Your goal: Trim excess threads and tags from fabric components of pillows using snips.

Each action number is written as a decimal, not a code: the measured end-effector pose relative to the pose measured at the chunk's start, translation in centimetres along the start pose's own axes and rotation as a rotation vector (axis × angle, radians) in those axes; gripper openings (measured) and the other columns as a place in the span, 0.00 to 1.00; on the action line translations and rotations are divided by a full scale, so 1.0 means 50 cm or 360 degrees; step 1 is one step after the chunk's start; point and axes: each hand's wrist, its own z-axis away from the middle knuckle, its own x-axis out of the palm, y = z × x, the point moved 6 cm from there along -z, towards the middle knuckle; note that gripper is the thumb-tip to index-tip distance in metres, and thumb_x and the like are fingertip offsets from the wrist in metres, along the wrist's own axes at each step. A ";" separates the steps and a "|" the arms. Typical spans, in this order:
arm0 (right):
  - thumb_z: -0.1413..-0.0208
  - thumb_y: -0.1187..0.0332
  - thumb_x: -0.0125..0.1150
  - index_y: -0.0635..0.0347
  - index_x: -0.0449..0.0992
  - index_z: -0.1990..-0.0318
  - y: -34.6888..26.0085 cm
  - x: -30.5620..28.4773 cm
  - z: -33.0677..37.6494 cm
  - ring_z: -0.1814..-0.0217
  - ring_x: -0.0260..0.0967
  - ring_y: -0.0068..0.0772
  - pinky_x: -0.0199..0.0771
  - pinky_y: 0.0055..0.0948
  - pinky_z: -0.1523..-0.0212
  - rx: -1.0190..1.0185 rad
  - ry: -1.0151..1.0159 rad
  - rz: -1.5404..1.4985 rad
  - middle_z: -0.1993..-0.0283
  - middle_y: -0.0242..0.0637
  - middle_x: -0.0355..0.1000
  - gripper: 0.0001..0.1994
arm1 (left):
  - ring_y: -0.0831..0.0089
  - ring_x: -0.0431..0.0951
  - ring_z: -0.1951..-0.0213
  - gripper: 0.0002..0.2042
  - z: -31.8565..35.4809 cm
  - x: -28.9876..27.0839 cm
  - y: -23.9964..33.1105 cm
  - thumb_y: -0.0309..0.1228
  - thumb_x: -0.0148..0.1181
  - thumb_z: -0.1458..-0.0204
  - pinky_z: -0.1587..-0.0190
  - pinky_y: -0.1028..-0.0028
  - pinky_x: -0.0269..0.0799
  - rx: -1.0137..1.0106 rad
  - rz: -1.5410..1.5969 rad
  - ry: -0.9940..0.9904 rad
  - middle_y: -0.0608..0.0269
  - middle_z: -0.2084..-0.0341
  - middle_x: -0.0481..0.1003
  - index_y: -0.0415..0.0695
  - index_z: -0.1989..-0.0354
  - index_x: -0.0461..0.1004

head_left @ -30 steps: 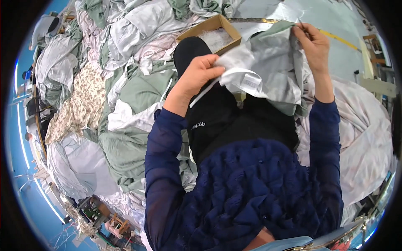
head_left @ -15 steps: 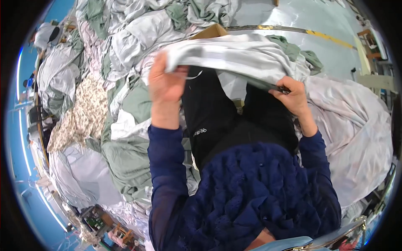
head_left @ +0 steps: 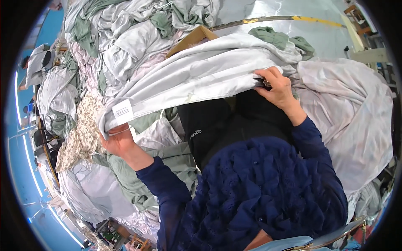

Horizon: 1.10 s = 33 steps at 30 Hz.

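Note:
A pale grey-white cloth point(head_left: 184, 77) is stretched across my lap, its hemmed edge running between my two hands. Closed on its left end is my left hand point(head_left: 119, 141), just below a small white sewn-in label point(head_left: 122, 111). At the cloth's right end my right hand point(head_left: 276, 88) is closed on the hem. A small dark metal tool point(head_left: 264, 83), which looks like thread snips, is in the same hand, mostly hidden by the fingers. The far side of the cloth falls away in folds beyond my knees.
Heaps of white and green cloth point(head_left: 134, 42) lie ahead and left, with a floral-patterned cloth point(head_left: 79, 142) among them. An open cardboard box point(head_left: 188, 42) stands beyond the cloth. To my right is a large pale cloth pile point(head_left: 343, 121). Floor with a yellow-marked strip point(head_left: 314, 19) lies farther off.
My left hand has moved left and closer to me, pulling the cloth's edge out long and bringing the label into view. My right hand has shifted slightly left and away from me.

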 end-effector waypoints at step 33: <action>0.53 0.79 0.66 0.61 0.76 0.61 0.115 -0.034 0.029 0.67 0.71 0.19 0.71 0.21 0.65 0.0394 0.0773 -0.0286 0.69 0.32 0.74 0.11 | 0.46 0.76 0.68 0.20 -0.093 0.167 -0.651 0.14 0.52 0.66 0.66 0.61 0.72 0.0622 -0.2862 -0.1156 0.48 0.68 0.76 0.40 0.59 0.74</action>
